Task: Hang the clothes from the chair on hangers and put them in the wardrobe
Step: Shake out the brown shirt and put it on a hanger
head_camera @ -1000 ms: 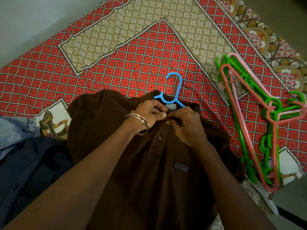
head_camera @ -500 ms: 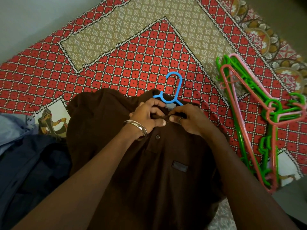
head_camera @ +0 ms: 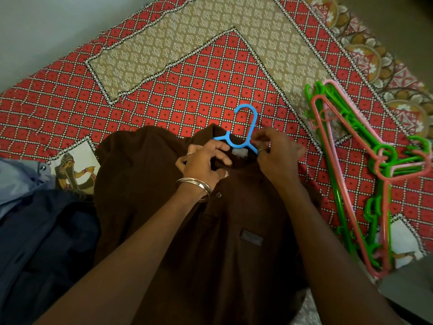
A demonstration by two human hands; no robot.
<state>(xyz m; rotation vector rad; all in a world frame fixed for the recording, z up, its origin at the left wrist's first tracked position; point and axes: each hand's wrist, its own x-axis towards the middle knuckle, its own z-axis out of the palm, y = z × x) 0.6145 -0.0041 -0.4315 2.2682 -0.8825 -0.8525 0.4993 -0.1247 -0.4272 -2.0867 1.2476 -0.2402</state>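
Spread across a bed (head_camera: pixel 164 95) is a red, black-and-white checked cover with beige printed panels, and on it a dark brown polo shirt with a buttoned placket (head_camera: pixel 234 231) is laid flat, front upward. A bright blue plastic hanger (head_camera: pixel 243 127) is seated inside the shirt; only its hook and neck are seen, protruding from the collar. The left hand (head_camera: pixel 203 163), a metal bangle at its wrist, is curled at the collar, and the cloth just below the neck opening appears to be pinched. By the right hand (head_camera: pixel 276 151) the collar's right side is gripped beside the hanger's arm, the fingers bent; whether the plastic itself is touched cannot be told.

The step in hand is judged to be the settling of the collar around the hanger. Next, the hook would be taken up and the shirt lifted clear and carried to the wardrobe, which is not in view.

A bundle of green and pink plastic hangers (head_camera: pixel 375 174) is lying to the right, well apart from the shirt. Dark blue clothing (head_camera: pixel 42 242) is heaped at the left, touching the shirt's edge.
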